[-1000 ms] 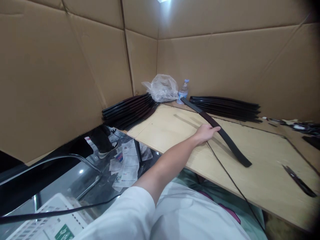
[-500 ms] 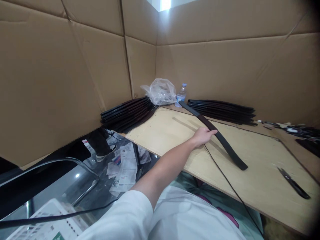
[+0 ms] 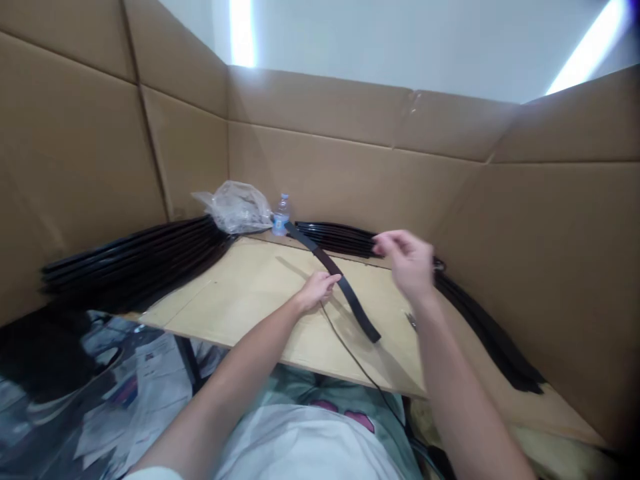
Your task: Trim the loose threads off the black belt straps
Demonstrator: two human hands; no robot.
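My left hand (image 3: 318, 288) is closed round the middle of a long, flat, curved black strip (image 3: 357, 308), which has a dark brown section near the grip. The strip is tilted above the table, its far end near the water bottle (image 3: 281, 215). A thin black cord (image 3: 345, 343) runs down from beside my left hand over the table's front edge. My right hand (image 3: 407, 260) is raised to the right of the strip, fingers curled and pinched together. It is slightly blurred, and I cannot make out anything in it. Partly behind my right forearm lies a small cutting tool (image 3: 411, 321).
Bundled black strips lie at the left (image 3: 135, 257), along the back (image 3: 335, 237) and at the right (image 3: 485, 327) of the pale tabletop (image 3: 240, 293). A clear plastic bag (image 3: 240, 208) sits in the back corner. Cardboard walls (image 3: 320, 157) enclose the table. Papers (image 3: 155, 373) cover the floor, near a person's shoe (image 3: 65, 397).
The view has turned right and up. My right hand has come into view, raised over the table. My left hand still holds the strip at about the same place.
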